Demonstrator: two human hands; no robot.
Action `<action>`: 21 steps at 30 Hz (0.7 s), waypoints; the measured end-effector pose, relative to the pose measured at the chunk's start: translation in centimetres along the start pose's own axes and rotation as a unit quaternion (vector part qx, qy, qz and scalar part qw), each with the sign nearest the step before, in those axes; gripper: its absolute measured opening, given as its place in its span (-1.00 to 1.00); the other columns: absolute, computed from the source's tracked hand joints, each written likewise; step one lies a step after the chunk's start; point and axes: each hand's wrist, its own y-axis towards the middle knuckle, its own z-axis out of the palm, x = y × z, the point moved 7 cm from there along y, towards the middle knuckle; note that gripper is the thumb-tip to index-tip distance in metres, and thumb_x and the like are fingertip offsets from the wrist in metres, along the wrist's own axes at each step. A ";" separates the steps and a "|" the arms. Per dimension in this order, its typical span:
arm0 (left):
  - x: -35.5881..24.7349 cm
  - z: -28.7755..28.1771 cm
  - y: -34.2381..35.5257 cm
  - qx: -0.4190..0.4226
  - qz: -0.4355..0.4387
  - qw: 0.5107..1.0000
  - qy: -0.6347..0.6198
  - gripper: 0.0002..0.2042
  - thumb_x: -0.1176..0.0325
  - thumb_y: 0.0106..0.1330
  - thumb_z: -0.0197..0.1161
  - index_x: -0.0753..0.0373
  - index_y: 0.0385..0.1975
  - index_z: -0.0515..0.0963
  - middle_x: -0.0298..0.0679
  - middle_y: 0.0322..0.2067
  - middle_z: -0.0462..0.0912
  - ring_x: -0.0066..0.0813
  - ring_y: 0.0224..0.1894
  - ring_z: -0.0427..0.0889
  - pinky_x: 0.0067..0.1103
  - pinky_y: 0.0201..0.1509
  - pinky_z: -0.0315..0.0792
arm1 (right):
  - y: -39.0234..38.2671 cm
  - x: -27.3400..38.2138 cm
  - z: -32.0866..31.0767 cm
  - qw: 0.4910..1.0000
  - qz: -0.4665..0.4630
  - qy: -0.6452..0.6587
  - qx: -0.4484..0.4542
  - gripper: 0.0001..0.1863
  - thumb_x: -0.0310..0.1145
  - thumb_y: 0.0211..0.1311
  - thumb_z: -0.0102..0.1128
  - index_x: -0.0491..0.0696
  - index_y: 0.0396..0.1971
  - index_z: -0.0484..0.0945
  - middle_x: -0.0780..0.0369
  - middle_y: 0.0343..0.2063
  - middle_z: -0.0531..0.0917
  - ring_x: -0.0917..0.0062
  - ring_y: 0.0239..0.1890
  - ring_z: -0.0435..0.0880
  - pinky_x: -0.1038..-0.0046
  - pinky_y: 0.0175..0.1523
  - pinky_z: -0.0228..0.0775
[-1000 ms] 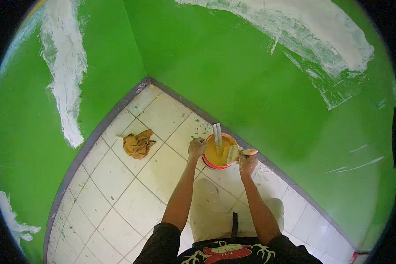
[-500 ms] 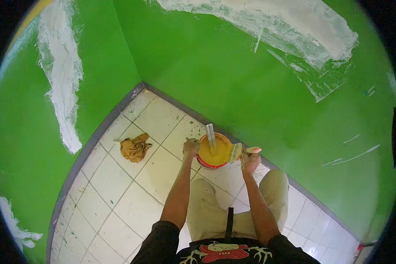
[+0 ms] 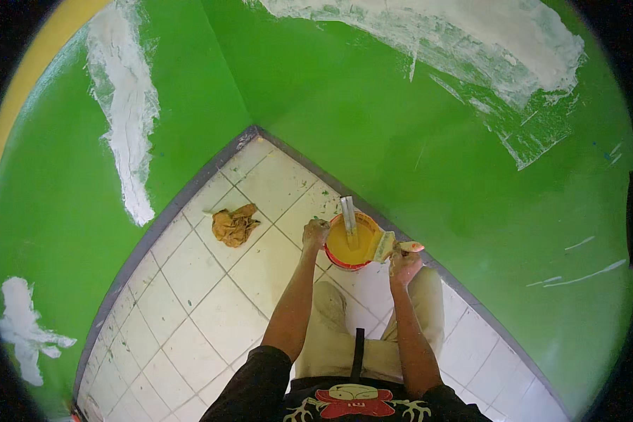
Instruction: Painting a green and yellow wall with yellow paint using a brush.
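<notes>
A red-rimmed bucket of yellow paint [image 3: 342,248] stands on the tiles below my body, with a flat metal-coloured stick [image 3: 347,214] upright in the paint. My left hand [image 3: 316,233] is closed at the bucket's left rim, gripping it. My right hand [image 3: 405,266] holds a paint brush [image 3: 384,246] by its light, orange-tipped handle at the bucket's right edge; its wide, yellow-coated bristles sit over the rim. A crumpled brown cloth [image 3: 233,226] lies to the left, a pale object poking out from beside it.
Green walls [image 3: 316,98] with rough white patches [image 3: 130,133] meet in a corner above a grey skirting [image 3: 292,155]. A yellow band shows at the far left edge. White square tiles [image 3: 190,323], speckled with green, cover the floor around my bent legs.
The brush has moved right from inside the bucket toward its rim, turning slightly. My right hand moved a little right with it; my left hand stays at the rim. The view has shifted slightly.
</notes>
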 end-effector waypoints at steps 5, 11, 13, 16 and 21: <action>-0.3 -2.7 0.6 -0.047 0.182 0.973 0.137 -0.73 0.21 0.15 0.20 0.24 -0.27 0.67 -0.05 -0.37 0.69 -0.12 -0.43 0.71 -0.38 -0.46 0.67 | -0.1 2.9 1.5 0.999 -0.036 0.005 0.003 -0.83 -0.44 0.04 0.30 -0.21 -0.60 0.56 0.18 -0.69 0.61 0.50 -0.65 0.57 0.41 -0.50 0.36; -0.7 -1.2 -0.7 -0.008 -0.083 0.996 -0.023 -0.71 0.21 0.12 0.30 0.22 -0.22 0.66 -0.13 -0.26 0.69 -0.26 -0.25 0.71 -0.35 -0.42 0.69 | 0.7 -1.2 2.4 0.999 0.006 0.008 0.039 -0.85 -0.43 0.01 0.32 -0.20 -0.58 0.59 0.17 -0.68 0.62 0.45 -0.64 0.58 0.40 -0.49 0.37; -1.3 -1.8 -0.7 -0.034 -0.016 0.999 -0.016 -0.73 0.22 0.14 0.27 0.24 -0.25 0.67 -0.13 -0.29 0.70 -0.25 -0.29 0.71 -0.30 -0.44 0.68 | 0.6 -1.6 2.0 0.998 0.037 0.000 0.054 -0.85 -0.43 0.00 0.33 -0.20 -0.57 0.60 0.17 -0.68 0.62 0.45 -0.63 0.58 0.40 -0.48 0.38; -1.4 -1.7 -0.7 0.005 0.021 1.000 -0.012 -0.77 0.25 0.09 0.29 0.23 -0.31 0.67 -0.13 -0.33 0.69 -0.22 -0.38 0.71 -0.32 -0.46 0.69 | 1.1 -0.8 0.2 0.998 -0.030 -0.039 0.024 -0.82 -0.38 0.02 0.34 -0.18 -0.58 0.61 0.17 -0.66 0.63 0.44 -0.62 0.60 0.39 -0.48 0.38; -1.3 -1.7 -0.4 0.004 0.003 1.000 0.023 -0.74 0.28 0.13 0.28 0.25 -0.24 0.66 -0.07 -0.28 0.69 -0.18 -0.33 0.71 -0.29 -0.42 0.70 | 2.6 0.5 -0.8 0.999 -0.027 0.024 0.029 -0.77 -0.30 0.01 0.38 -0.17 -0.55 0.61 0.16 -0.64 0.64 0.36 -0.60 0.61 0.38 -0.44 0.40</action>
